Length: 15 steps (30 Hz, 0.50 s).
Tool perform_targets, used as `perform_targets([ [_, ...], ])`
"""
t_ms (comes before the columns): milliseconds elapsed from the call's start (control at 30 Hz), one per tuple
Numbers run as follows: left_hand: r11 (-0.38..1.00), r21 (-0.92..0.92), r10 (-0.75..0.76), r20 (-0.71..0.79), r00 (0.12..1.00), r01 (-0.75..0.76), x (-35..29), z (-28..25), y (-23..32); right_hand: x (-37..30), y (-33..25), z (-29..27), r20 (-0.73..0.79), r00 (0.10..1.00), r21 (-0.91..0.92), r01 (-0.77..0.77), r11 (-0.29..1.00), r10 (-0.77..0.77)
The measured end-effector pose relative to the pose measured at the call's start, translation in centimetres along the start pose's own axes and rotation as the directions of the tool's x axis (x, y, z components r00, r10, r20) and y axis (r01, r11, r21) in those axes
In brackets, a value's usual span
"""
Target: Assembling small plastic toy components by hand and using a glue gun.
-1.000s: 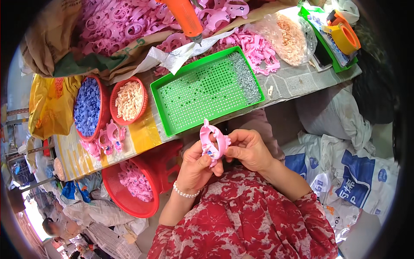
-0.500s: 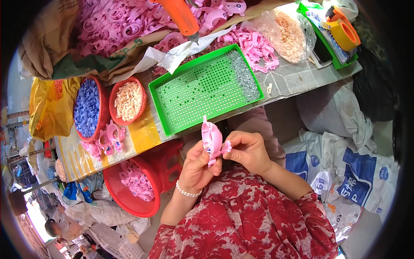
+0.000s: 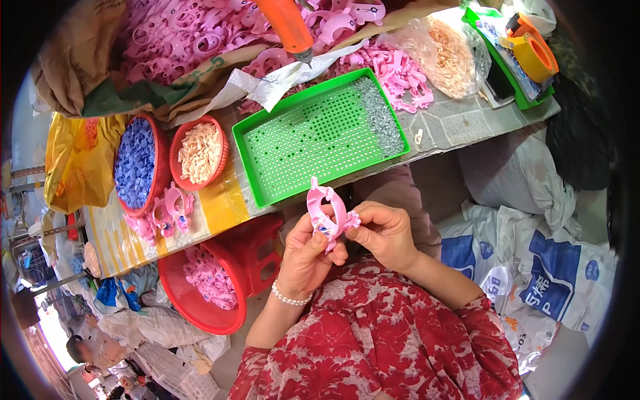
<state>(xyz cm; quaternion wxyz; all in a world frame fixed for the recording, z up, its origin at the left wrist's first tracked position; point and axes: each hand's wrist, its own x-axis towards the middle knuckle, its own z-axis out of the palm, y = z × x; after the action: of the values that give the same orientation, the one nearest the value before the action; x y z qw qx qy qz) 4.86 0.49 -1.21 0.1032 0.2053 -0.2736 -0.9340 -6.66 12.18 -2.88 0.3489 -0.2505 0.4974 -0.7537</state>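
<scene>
Over my lap, my left hand (image 3: pixel 301 259) is closed around the lower end of a pink plastic frame (image 3: pixel 339 209) with a large rounded opening. A small blue piece shows in the frame near my left thumb. My right hand (image 3: pixel 388 239) pinches a small pink plastic piece (image 3: pixel 353 221) against the frame's right side. Whether the two are joined, I cannot tell. Just beyond my hands, a green perforated tray (image 3: pixel 287 157) sits on the table, with many small silvery metal pieces (image 3: pixel 379 117) heaped at its right end.
Red baskets of blue pieces (image 3: pixel 135 162) and cream pieces (image 3: pixel 199 155) stand left of the tray, beside several pink frames (image 3: pixel 175 208). An orange power screwdriver (image 3: pixel 285 27) hangs above the far side. Below the table's left edge is a red basket (image 3: pixel 233 319) of pink parts.
The pink frame has turned in my left hand, so its large opening now shows. My right hand stays at its right side with the small pink piece.
</scene>
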Motion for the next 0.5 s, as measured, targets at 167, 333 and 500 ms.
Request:
perform_targets([
  [167, 0.995, 0.08, 0.057, -0.011, 0.998, -0.056, -0.1, -0.2, 0.1, 0.1, -0.2, 0.0, 0.012, 0.998, -0.06, -0.055, 0.997, 0.055],
  [333, 0.983, 0.134, 0.127, -0.011, 0.992, -0.124, -0.4, -0.3, -0.3, 0.1, 0.7, 0.1, -0.006, 0.967, 0.162, -0.25, 0.955, 0.254],
  [500, 0.988, 0.089, 0.135, -0.062, 0.989, -0.129, -0.4, -0.6, -0.6, 0.0, 1.5, 0.7, -0.051, 0.974, 0.176, -0.211, 0.962, 0.223],
])
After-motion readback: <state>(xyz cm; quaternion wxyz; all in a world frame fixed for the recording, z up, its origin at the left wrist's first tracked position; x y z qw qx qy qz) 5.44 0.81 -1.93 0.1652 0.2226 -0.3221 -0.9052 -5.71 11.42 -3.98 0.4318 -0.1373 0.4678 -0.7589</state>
